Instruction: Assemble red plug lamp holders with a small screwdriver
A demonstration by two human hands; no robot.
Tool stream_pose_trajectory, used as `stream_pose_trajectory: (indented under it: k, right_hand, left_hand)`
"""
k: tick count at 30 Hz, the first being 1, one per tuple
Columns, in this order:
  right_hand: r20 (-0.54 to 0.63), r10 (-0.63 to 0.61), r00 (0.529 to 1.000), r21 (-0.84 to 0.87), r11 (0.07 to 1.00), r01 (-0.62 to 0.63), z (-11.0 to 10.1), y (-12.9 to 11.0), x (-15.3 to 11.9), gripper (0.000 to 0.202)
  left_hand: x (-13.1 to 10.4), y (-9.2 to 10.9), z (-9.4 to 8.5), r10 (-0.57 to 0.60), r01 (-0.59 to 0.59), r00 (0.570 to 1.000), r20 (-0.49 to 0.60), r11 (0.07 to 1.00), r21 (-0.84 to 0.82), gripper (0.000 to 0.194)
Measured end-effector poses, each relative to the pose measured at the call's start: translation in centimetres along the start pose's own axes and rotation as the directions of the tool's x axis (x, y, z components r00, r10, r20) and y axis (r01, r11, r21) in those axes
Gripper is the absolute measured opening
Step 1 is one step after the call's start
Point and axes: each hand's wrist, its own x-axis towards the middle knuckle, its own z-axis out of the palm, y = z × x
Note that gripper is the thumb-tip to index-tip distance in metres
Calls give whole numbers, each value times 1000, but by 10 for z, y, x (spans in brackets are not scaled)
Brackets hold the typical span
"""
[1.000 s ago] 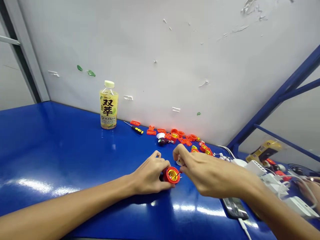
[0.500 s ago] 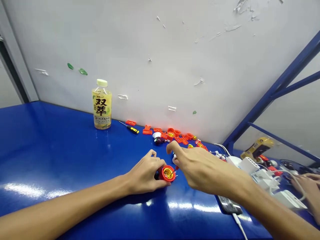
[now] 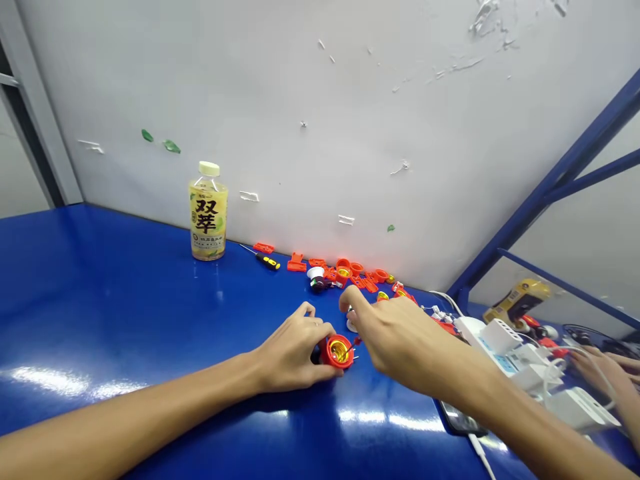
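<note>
My left hand [image 3: 299, 350] is closed around a red lamp socket [image 3: 326, 353], thumb below and fingers above. The socket lies on its side on the blue table, its brass-threaded mouth facing me. Metal plug prongs stick out at its right. My right hand [image 3: 395, 333] is closed on a screwdriver [image 3: 357, 341]; a bit of red and its thin shaft show, while the handle is mostly hidden in the hand. The shaft reaches into the socket's mouth; where its tip rests cannot be made out. Behind the right fingers a white round part [image 3: 351, 321] is half hidden.
Along the wall lie a black-yellow screwdriver [image 3: 268, 261], several red plastic parts [image 3: 297, 266] and a white-black lamp part [image 3: 317, 278]. A drink bottle [image 3: 208, 220] stands at the left. On the right are a white power strip [image 3: 475, 333], a phone [image 3: 457, 419] and another person's hand [image 3: 603, 370].
The whole view has shifted slightly. Both hands keep their grip on the socket and the screwdriver, with the shaft still in the socket's mouth.
</note>
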Motion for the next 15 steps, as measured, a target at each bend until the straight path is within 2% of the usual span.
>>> stream_pose_trajectory:
  k: [3,8,11,13,15]
  right_hand:
    - [-35,-25,999,37,999,27,0,2,-4,46]
    - [-43,-119,992,176,976,125,-7,3,-13,54]
    - [-47,-153,987,168,973,159,-7,2,-13,41]
    - [-31,-96,995,77,992,98,-5,1,-10,27]
    - [-14,-29,999,-1,1000,29,-3,1,-6,24]
  left_hand:
    - [0,0,0,-3,3,1000,1,1000,-1,24]
    - [0,0,-2,5,-5,1000,5,1000,21,22]
    - [-1,1,-2,14,-14,1000,14,1000,28,21]
    - [-1,1,-2,26,-26,1000,9,999,30,21]
    - [-1,1,-2,36,-36,999,5,999,35,22]
